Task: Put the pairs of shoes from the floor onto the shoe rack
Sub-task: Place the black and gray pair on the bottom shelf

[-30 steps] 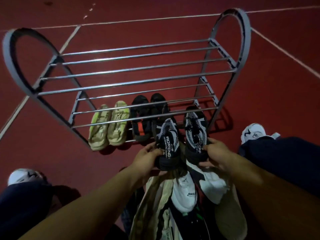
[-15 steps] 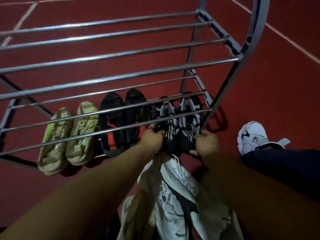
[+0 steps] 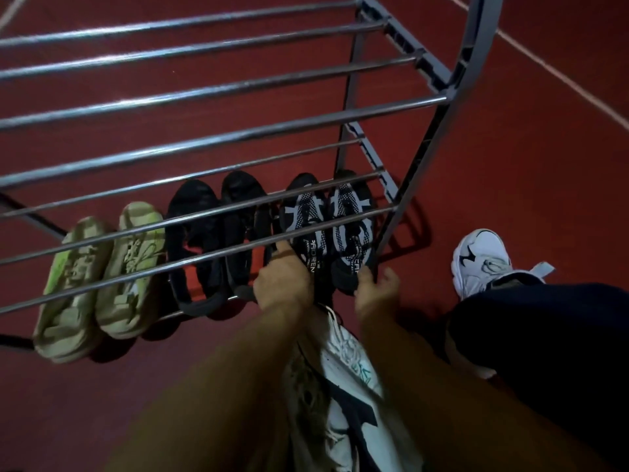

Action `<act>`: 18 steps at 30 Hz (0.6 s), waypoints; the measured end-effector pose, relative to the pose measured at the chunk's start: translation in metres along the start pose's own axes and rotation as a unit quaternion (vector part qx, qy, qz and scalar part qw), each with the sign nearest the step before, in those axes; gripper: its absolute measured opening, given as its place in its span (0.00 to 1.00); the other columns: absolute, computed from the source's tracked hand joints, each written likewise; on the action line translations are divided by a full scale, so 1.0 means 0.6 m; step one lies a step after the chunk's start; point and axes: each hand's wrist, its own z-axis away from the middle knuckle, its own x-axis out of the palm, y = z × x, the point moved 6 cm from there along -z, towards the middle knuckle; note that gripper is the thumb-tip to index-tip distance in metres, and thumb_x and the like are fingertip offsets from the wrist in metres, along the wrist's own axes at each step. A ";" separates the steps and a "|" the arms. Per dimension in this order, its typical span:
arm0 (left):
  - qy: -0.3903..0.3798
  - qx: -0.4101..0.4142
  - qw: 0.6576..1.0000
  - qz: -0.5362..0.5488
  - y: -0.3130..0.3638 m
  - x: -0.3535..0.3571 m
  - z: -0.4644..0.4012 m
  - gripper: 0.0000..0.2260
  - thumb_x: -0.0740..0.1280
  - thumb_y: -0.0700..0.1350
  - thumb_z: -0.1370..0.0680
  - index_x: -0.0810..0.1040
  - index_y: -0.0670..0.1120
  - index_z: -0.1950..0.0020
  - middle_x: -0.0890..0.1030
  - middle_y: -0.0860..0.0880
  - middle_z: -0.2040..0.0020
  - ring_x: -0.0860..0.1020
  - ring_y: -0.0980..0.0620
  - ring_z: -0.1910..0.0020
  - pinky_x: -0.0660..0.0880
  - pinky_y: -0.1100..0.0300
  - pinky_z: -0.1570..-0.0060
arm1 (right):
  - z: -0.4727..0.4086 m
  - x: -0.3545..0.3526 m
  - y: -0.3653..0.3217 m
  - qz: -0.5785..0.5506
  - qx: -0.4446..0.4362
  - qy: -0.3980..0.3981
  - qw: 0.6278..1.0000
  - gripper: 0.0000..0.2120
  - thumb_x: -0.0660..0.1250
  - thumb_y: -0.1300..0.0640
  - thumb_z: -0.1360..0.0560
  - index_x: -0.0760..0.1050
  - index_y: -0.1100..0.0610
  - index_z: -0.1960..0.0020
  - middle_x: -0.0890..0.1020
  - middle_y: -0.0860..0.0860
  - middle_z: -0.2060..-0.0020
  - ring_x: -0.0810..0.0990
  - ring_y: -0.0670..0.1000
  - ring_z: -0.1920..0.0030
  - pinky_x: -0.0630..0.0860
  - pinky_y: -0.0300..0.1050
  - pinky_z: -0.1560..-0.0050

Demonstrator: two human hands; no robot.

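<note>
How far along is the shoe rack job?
Done: the green pair and the black pair sit on the bottom shelf of the rack. In hand: the left hand and right hand are at the heels of the patterned pair, seating it beside them. Left: no other loose shoes are in view.

Shoe rack [image 3: 218, 141] bearing three pairs

Olive-green shoes [image 3: 98, 281]; black shoes [image 3: 218, 240]; black-and-grey patterned shoes [image 3: 330, 229]; silver rack [image 3: 238, 86]; red floor [image 3: 510, 148].
</note>
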 end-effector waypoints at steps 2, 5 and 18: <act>0.027 0.100 0.995 -0.010 0.000 -0.008 0.023 0.24 0.61 0.48 0.22 0.58 0.50 0.28 0.75 0.45 0.37 0.80 0.44 0.50 0.79 0.49 0.53 | 0.028 0.005 -0.001 -0.031 -0.007 0.010 0.999 0.26 0.71 0.56 0.28 0.71 0.59 0.32 0.77 0.56 0.39 0.79 0.58 0.41 0.76 0.56 0.38; -0.031 0.254 0.963 -0.086 0.002 0.015 0.046 0.29 0.61 0.55 0.23 0.53 0.57 0.24 0.64 0.49 0.27 0.75 0.46 0.40 0.78 0.49 0.47 | 0.039 0.013 -0.010 -0.065 0.000 0.008 0.998 0.24 0.71 0.60 0.26 0.71 0.57 0.31 0.77 0.57 0.36 0.78 0.57 0.39 0.75 0.54 0.35; -0.208 0.216 0.952 -0.052 -0.016 0.041 0.037 0.43 0.66 0.40 0.28 0.44 0.56 0.21 0.39 0.46 0.20 0.74 0.40 0.35 0.75 0.48 0.41 | 0.019 -0.030 -0.061 0.339 -0.123 -0.147 0.921 0.28 0.61 0.63 0.24 0.65 0.56 0.24 0.72 0.58 0.32 0.75 0.61 0.36 0.73 0.51 0.35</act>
